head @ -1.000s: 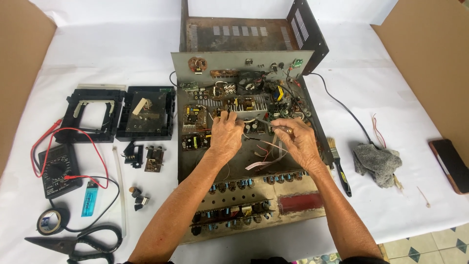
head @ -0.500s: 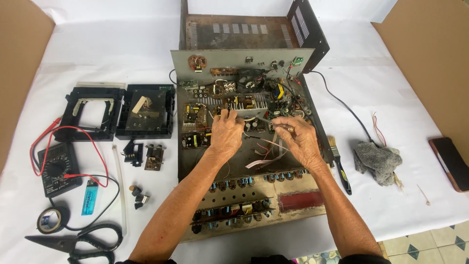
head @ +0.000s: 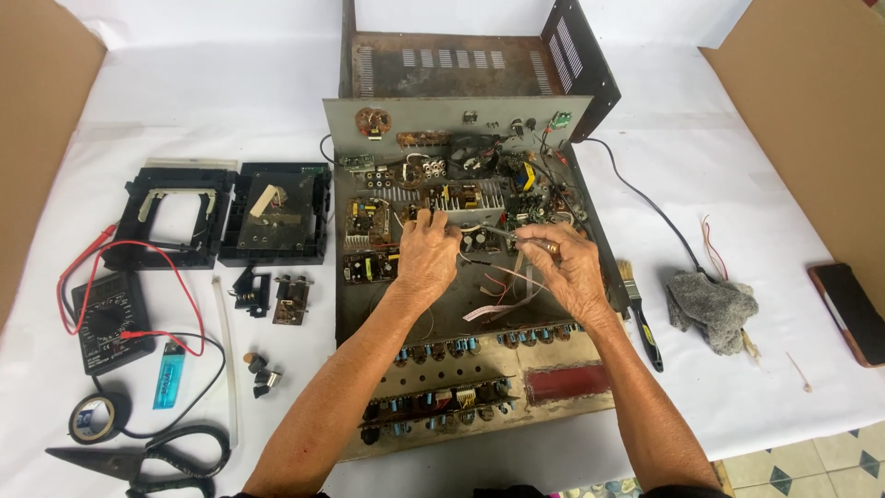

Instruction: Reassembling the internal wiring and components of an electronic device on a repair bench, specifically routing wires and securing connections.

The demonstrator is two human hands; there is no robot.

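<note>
Over the open chassis (head: 369,304), left hand (head: 426,255) and right hand (head: 570,270) pinch wires (head: 502,277)

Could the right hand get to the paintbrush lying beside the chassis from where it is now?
Probably yes. The paintbrush lies on the white sheet just outside the chassis edge, close to the right hand, with nothing lying over it. The hand seems to pinch a thin metal tool, so it may need freeing first.

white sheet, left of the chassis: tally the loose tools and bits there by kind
black plastic frames: 2
multimeter: 1
blue lighter: 1
tape roll: 1
black-handled shears: 1
small removed parts near the frames: 2
small dark knobs: about 3, too small to be sure
total: about 11
Both hands, left hand and right hand, are over the chassis.
</note>
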